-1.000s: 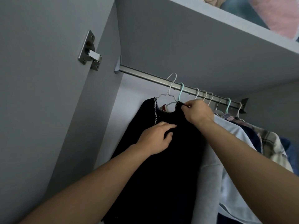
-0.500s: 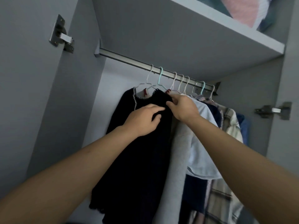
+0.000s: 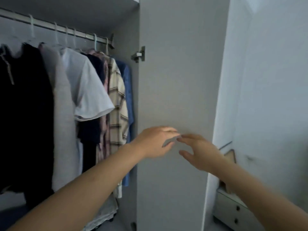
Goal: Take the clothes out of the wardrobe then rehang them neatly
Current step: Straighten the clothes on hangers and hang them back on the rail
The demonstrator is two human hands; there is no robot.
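Your open wardrobe door [image 3: 175, 80] fills the middle of the view, its inner face toward you, with a pale wall [image 3: 270, 80] to its right and a small drawer unit [image 3: 233, 212] low beside it. To the door's left, the clothes [image 3: 86, 90] hang in a row from the rail [image 3: 50, 27]: a black top [image 3: 26, 114] at the far left, then a grey garment [image 3: 61, 122], a white T-shirt [image 3: 90, 90], dark items, a striped shirt [image 3: 118, 104] and a blue shirt [image 3: 129, 97] nearest the hinge [image 3: 139, 55]. Your two bare arms reach out in front of the door. Your left hand [image 3: 155, 142] and right hand [image 3: 200, 154] are both empty with fingers spread loosely, their fingertips nearly meeting; whether either touches the door cannot be told through the blur.
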